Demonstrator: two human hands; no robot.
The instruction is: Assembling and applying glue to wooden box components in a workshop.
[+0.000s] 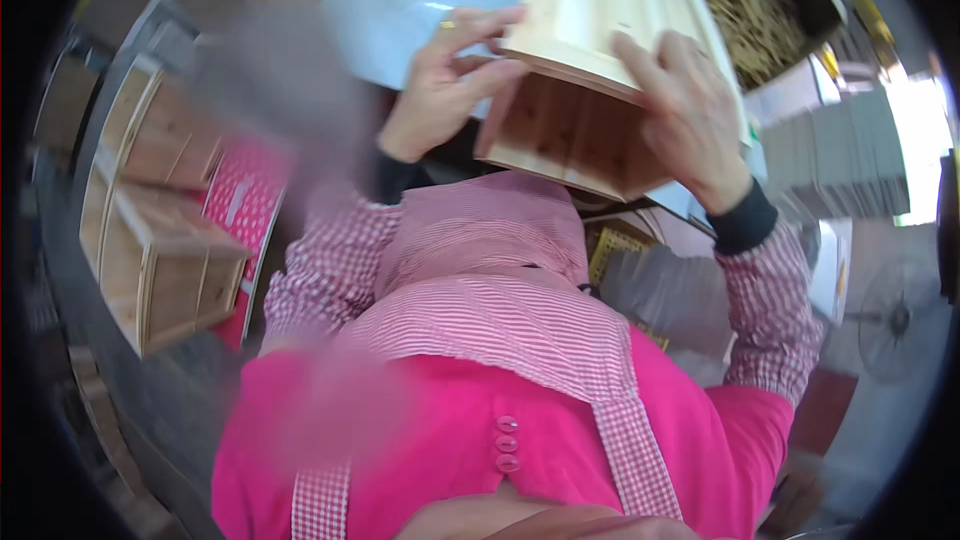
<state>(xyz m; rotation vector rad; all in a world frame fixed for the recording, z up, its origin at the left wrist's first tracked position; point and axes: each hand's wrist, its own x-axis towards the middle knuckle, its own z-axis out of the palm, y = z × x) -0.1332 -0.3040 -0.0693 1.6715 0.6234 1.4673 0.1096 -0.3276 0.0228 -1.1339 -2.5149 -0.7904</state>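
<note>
A pale wooden box [590,135] stands tilted at the work table's near edge. Its open side faces me, showing bare plank walls inside. Over that opening lies a pale wooden panel [590,15] with grooves. At the panel's near left corner, my left hand [445,80] pinches the edge between thumb and fingers; a ring shows on one finger. My right hand [690,110], slightly blurred, is curled over the near right edge, fingers on the panel's face. The thumb's grip there is partly hidden. Whether panel and box are joined cannot be told.
A light table top [420,0] lies beyond my hands. A bin of thin tan pieces [755,20] and stacked grey sheets [840,160] are on the right. Wooden boxes [180,230] stand at left beside a pink dotted surface [250,200]. A fan [895,320] is far right.
</note>
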